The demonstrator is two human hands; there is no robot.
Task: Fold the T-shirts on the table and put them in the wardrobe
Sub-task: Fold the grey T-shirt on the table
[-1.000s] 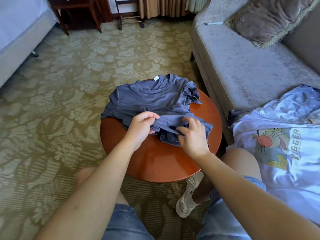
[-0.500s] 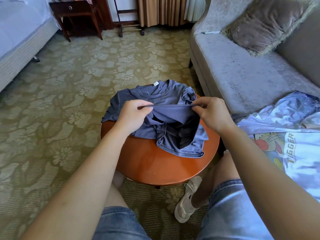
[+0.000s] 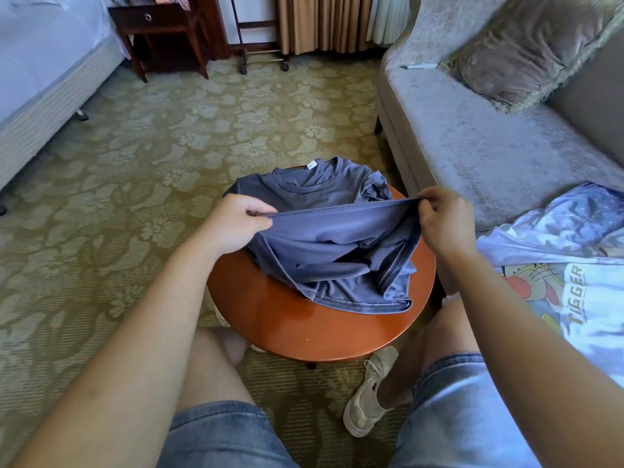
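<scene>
A grey-blue T-shirt [image 3: 324,238] lies crumpled on a small round wooden table [image 3: 304,329], its collar at the far side. My left hand [image 3: 236,224] pinches the left end of its hem and my right hand [image 3: 442,224] pinches the right end. The hem is stretched taut between them, lifted above the table. The rest of the shirt sags in folds below. A second T-shirt [image 3: 574,265], pale blue-white with a cartoon print, lies on the sofa at the right.
A grey sofa [image 3: 489,146] with a cushion [image 3: 526,45] stands right of the table. A bed [image 3: 40,79] is at the far left, a dark nightstand [image 3: 162,32] behind it. Patterned carpet covers the floor. My knees and a shoe [image 3: 368,393] are under the table's near edge.
My hands have lifted the shirt's hem off the table and pulled apart, stretching it straight and wider between them.
</scene>
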